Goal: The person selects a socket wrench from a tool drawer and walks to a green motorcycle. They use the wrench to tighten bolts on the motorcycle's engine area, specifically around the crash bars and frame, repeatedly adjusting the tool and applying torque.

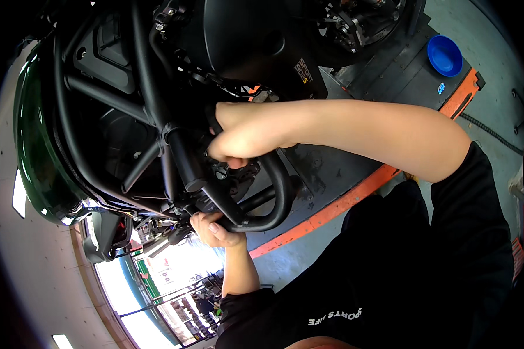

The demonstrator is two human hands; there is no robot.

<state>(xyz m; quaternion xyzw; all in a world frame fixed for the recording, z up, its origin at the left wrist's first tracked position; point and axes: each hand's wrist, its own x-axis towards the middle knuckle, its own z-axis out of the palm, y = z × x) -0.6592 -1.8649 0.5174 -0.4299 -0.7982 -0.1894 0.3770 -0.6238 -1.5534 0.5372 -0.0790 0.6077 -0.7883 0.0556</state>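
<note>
A motorcycle with black tubular crash bars (279, 192) and a dark green glossy body panel (43, 134) fills the left and upper part of the view. My right hand (241, 134) reaches in from the right, its fingers curled down beside the engine behind the bars. A dark piece shows at its knuckles, but what the fingers hold is hidden. Lower down, my left hand (218, 230) is closed at the underside of the looped crash bar, thumb on top. Whether it grips the bar or a part behind it I cannot tell. A round slotted plug (221, 173) sits just below my right hand.
Under the motorcycle lies a dark lift platform (384, 81) with an orange edge (326, 218). A blue bowl (445, 56) stands on its far right corner. A black side cover (256, 41) and a wheel (361, 29) are above my right arm. Bright windows (122, 291) show lower left.
</note>
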